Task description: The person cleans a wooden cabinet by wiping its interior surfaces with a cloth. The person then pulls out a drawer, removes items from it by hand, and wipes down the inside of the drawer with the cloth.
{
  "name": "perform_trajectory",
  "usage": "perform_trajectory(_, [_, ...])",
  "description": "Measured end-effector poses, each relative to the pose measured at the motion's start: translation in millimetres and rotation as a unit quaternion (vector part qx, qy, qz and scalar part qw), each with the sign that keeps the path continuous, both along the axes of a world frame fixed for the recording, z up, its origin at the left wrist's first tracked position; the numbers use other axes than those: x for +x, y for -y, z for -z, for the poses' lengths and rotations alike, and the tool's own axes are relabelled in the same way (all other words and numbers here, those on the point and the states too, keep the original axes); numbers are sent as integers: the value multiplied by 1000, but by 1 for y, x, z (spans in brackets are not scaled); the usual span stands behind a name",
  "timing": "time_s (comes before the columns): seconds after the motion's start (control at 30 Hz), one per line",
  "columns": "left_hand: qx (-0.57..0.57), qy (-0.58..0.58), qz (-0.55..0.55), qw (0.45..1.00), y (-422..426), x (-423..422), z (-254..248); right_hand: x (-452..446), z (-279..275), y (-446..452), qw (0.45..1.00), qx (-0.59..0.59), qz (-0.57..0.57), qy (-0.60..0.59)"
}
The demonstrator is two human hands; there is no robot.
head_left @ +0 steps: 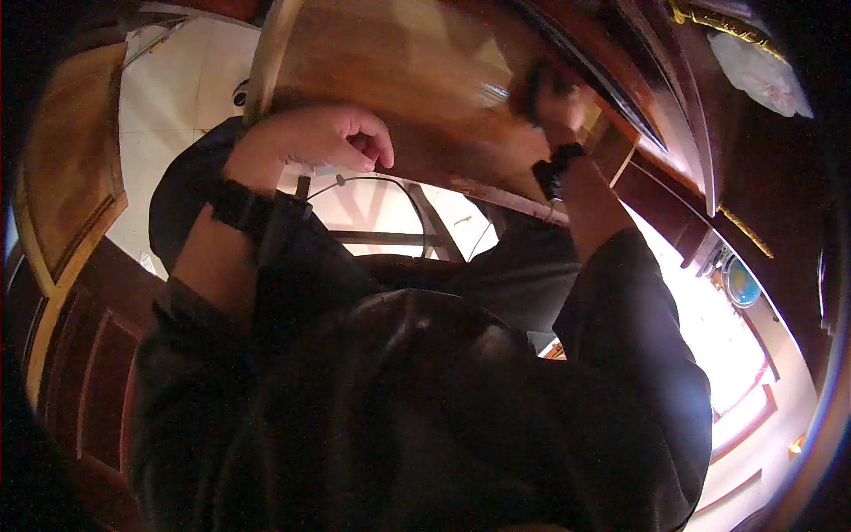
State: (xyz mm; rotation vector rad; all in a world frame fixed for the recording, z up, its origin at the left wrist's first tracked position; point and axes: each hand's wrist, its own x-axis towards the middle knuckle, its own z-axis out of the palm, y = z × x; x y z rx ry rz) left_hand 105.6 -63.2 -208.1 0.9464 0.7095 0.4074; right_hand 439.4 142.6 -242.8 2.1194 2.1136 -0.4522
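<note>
A brown wooden panel (408,80) with a glossy surface lies in front of me. My left hand (350,137) rests on its near left part, fingers loosely curled, nothing visible in them. At the panel's right side is my right hand (563,106), smeared by motion. It appears closed on a dark, soft-looking thing (530,93) pressed to the wood, whose kind the blur hides. Dark bands circle both wrists.
A thin black cable (390,180) loops below the panel's near edge, above a dark frame (386,238). Wooden door-like panels (75,160) stand at left. Dark polished furniture (687,97) rises at right, with a white plastic bag (761,75) on it.
</note>
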Motion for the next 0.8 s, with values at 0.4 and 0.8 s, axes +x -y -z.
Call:
perform_trajectory(0.4, [34, -39, 7, 999, -1, 0, -10, -297, 33, 73, 840, 12, -541, 41])
perform_trajectory(0.8, [42, 1, -1, 999, 1, -5, -7, -200, 38, -11, 886, -36, -450, 108])
